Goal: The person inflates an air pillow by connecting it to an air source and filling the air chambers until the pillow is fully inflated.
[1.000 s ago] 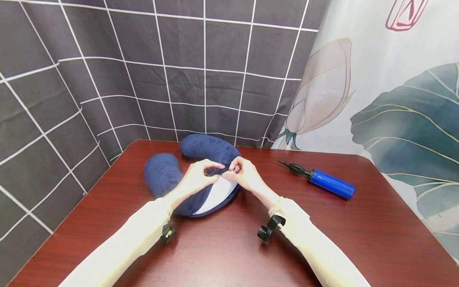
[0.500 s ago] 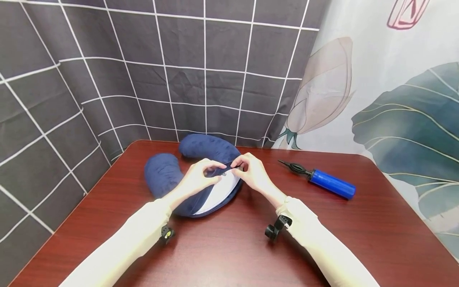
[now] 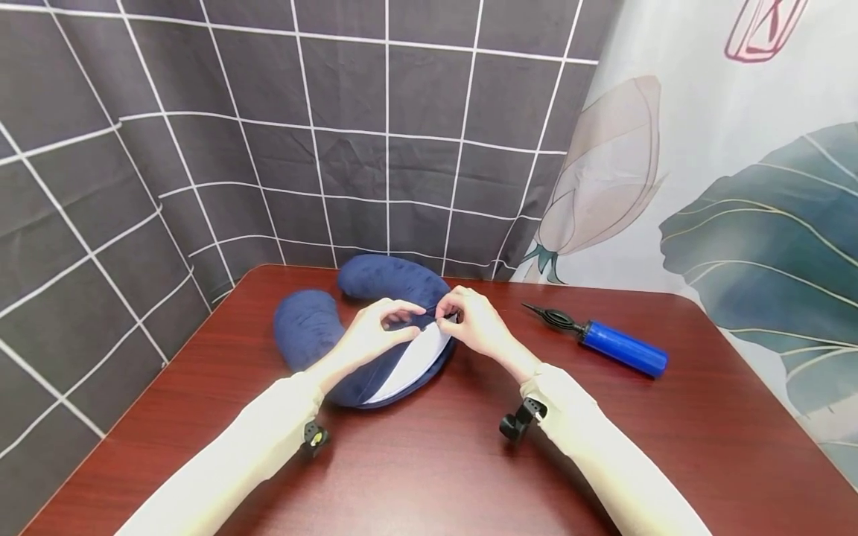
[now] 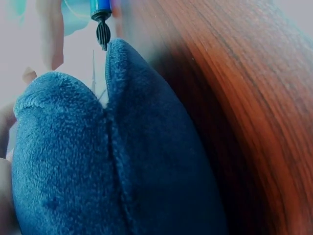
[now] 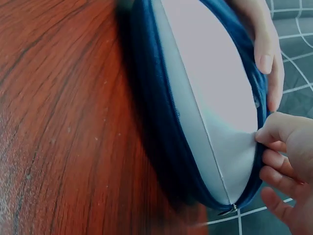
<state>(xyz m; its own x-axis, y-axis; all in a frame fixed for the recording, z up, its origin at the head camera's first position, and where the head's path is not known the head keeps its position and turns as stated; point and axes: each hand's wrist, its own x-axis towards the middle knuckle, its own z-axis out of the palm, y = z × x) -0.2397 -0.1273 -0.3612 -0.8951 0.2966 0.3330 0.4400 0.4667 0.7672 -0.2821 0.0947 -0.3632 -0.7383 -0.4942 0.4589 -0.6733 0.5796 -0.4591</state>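
A navy plush U-shaped neck pillow [image 3: 304, 320] lies on the table, its curved back toward me. Along that back the zipped cover gapes and bares a white inner cushion [image 3: 410, 365]. My left hand [image 3: 375, 327] holds the cover's upper edge between thumb and fingers, which stand a little apart. Just right of it, my right hand [image 3: 474, 324] pinches the same edge with thumb and forefinger; its other fingers are loosely bent in the right wrist view. There, a zip slider [image 5: 228, 210] sits at the opening's end. In the left wrist view, the pillow [image 4: 63, 152] hides most of the left hand.
A blue hand pump [image 3: 622, 348] with a black nozzle lies to the right on the reddish-brown wooden table [image 3: 402, 476]. Behind hangs a dark grey gridded curtain [image 3: 348, 164], with a white flower-printed curtain [image 3: 617, 246] at the right.
My right hand has shifted slightly right along the cover's edge, away from the left hand, and now pinches it there. My left hand and the pillow stay nearly in place.
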